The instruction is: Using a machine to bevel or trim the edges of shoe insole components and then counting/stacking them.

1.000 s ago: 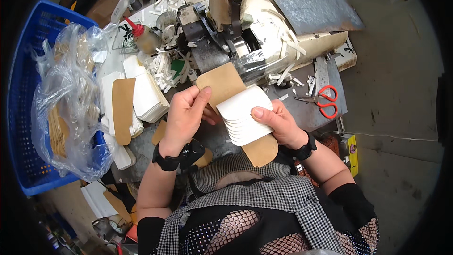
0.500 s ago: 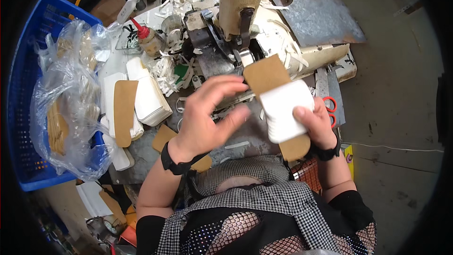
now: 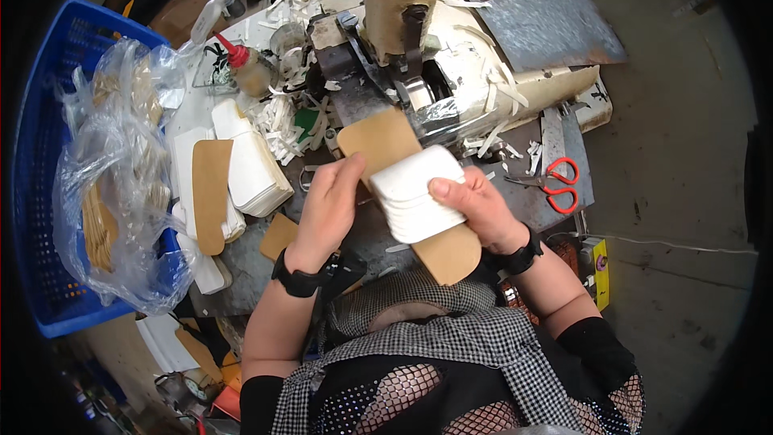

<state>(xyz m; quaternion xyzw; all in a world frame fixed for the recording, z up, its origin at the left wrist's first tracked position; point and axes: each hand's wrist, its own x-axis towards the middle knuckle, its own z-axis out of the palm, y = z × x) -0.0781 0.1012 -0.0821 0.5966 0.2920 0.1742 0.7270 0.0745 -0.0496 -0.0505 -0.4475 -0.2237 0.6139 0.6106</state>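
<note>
In front of my body a long brown board piece (image 3: 378, 141) with rounded corners slants from upper left to lower right. Across its middle lies a small pile of white rounded pieces (image 3: 415, 193), their edges fanned. My right hand (image 3: 483, 209) is closed on the board and the white pieces, with the thumb pressing on top. My left hand (image 3: 328, 205) is closed at the board's left edge, fingertips against it. Part of those fingers is hidden behind the board.
A machine (image 3: 403, 8) with white scraps around it stands ahead. Red-handled scissors (image 3: 561, 187) lie at right. On the left are white stacks (image 3: 256, 177), another brown piece (image 3: 211, 197), a red-capped bottle (image 3: 251, 72) and a blue crate (image 3: 36, 193) holding a plastic bag (image 3: 121, 193).
My right hand has brought the board and white pieces left and nearer. My left hand, apart from the board before with fingers spread, has closed at its edge. The scissors are now fully visible.
</note>
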